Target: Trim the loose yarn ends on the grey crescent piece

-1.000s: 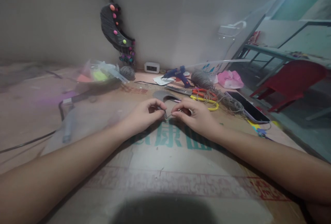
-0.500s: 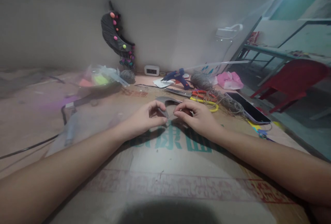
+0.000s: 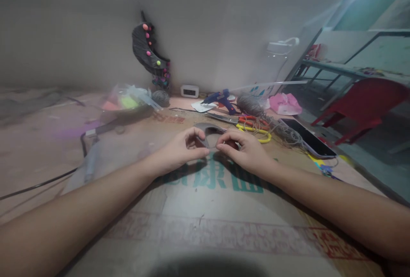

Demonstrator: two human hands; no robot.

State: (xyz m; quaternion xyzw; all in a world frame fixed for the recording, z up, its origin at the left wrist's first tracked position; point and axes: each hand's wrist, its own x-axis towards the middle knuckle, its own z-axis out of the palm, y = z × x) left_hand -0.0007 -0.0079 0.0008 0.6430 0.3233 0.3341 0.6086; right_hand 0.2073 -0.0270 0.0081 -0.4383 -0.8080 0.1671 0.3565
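Between my hands is a grey curved band (image 3: pixel 202 126), arched like a crescent. My left hand (image 3: pixel 184 149) holds its left end between thumb and fingers. My right hand (image 3: pixel 245 149) is closed in a pinch at the band's right side, with the fingertips hiding what is between them. Both hands are just above a cardboard sheet (image 3: pixel 198 208) with green and red printing. Beyond the right hand lie scissors with yellow and red handles (image 3: pixel 256 134) and loose grey yarn (image 3: pixel 285 132).
A blue glue gun (image 3: pixel 221 99) rests on white paper near a small white clock (image 3: pixel 189 91). A dark crescent ornament (image 3: pixel 147 51) leans on the wall. On the right are a phone (image 3: pixel 307 136) and pink bag (image 3: pixel 285 103); a blurred bowl (image 3: pixel 128 106) stands left.
The view has tilted up slightly, so the scene sits lower. My left thumb has shifted slightly along the band; both hands keep their grip and place.
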